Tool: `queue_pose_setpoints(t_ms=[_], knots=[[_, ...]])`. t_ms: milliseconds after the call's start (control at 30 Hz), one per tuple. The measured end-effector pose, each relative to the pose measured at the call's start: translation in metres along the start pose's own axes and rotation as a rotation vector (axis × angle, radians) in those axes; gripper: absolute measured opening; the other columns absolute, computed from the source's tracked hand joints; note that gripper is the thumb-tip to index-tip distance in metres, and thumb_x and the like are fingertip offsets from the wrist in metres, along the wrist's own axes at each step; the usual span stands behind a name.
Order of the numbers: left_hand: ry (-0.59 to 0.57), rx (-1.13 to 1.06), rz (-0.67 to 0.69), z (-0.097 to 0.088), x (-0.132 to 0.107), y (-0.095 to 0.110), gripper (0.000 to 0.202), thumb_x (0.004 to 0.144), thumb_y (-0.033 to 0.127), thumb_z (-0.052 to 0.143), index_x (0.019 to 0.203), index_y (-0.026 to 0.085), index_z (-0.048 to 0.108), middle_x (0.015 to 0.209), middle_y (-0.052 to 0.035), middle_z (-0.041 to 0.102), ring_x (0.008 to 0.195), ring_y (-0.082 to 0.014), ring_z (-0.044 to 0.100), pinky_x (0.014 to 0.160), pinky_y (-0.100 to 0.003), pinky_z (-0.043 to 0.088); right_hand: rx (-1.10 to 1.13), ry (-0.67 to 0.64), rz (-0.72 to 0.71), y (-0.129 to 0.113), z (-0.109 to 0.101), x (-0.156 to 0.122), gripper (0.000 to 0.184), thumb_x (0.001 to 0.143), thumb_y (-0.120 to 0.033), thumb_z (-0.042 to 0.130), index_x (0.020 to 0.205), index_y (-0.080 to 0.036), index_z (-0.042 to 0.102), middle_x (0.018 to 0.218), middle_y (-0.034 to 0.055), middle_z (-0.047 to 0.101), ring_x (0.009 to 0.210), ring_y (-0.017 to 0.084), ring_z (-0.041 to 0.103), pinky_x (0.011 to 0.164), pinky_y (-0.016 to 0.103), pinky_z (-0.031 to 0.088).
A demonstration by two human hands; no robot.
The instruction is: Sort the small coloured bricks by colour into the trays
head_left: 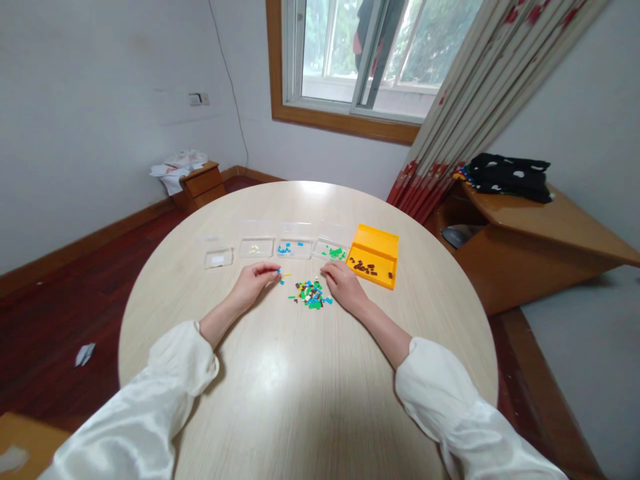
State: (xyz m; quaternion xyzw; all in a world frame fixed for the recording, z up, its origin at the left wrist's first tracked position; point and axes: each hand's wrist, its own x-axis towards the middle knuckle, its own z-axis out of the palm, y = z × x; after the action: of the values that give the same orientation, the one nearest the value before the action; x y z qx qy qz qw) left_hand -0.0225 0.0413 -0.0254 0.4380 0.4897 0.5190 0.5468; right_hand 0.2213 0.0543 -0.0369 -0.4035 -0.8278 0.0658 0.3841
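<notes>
A mixed pile of small toy bricks [313, 295] in green, blue, brown, yellow and white lies on the table between my hands. My left hand [254, 281] is at the pile's left, thumb and fingertips pinched on a small blue brick [279, 271]. Just beyond those fingertips lie a thin yellow piece [287, 274] and another blue brick [282, 283]. My right hand [344, 285] is at the pile's right with its fingers curled together, close to the clear box of green bricks [316, 254]. Whatever its fingertips hold, if anything, is hidden.
Behind my hands stand an orange box [379, 238] with brown bricks, a clear box [303, 257] with blue bricks, another clear box [245, 254] with pale yellow bricks, and a smaller clear case [208, 265]. All are on a round table [280, 400]. A wooden cabinet [570, 227] is at right.
</notes>
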Motion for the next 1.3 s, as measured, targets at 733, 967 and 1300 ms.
queue_pose_setpoints(t_ms=[733,967,1300], knots=[[0.195,0.271,0.301,0.000,0.026,0.015,0.015,0.062,0.026,0.066,0.071,0.014,0.065,0.067,-0.0027,0.066,0.063,-0.0140,0.058,0.064,-0.028,0.045,0.003,0.036,-0.017,-0.022,0.012,0.017,0.023,0.085,-0.011,0.046,0.097,-0.017,0.065,0.094,0.0099,0.064,0.094,0.020,0.057,0.085,0.038,0.048],[0.189,0.753,0.475,0.017,0.060,0.024,0.012,0.069,0.017,0.058,0.071,0.016,0.070,0.071,-0.0049,0.067,0.070,-0.0181,0.057,0.072,-0.032,0.043,-0.085,-0.233,0.089,-0.055,0.030,0.040,0.019,0.085,-0.013,0.052,0.094,-0.016,0.068,0.098,0.0104,0.064,0.094,0.019,0.058,0.084,0.033,0.045],[0.115,0.852,0.637,0.014,0.043,0.017,0.018,0.078,0.016,0.051,0.084,0.015,0.068,0.089,-0.0087,0.067,0.088,-0.0205,0.056,0.083,-0.035,0.043,-0.158,-0.342,0.152,-0.060,0.035,0.044,0.015,0.084,-0.012,0.053,0.084,-0.015,0.068,0.091,0.0089,0.066,0.089,0.019,0.059,0.079,0.031,0.042]])
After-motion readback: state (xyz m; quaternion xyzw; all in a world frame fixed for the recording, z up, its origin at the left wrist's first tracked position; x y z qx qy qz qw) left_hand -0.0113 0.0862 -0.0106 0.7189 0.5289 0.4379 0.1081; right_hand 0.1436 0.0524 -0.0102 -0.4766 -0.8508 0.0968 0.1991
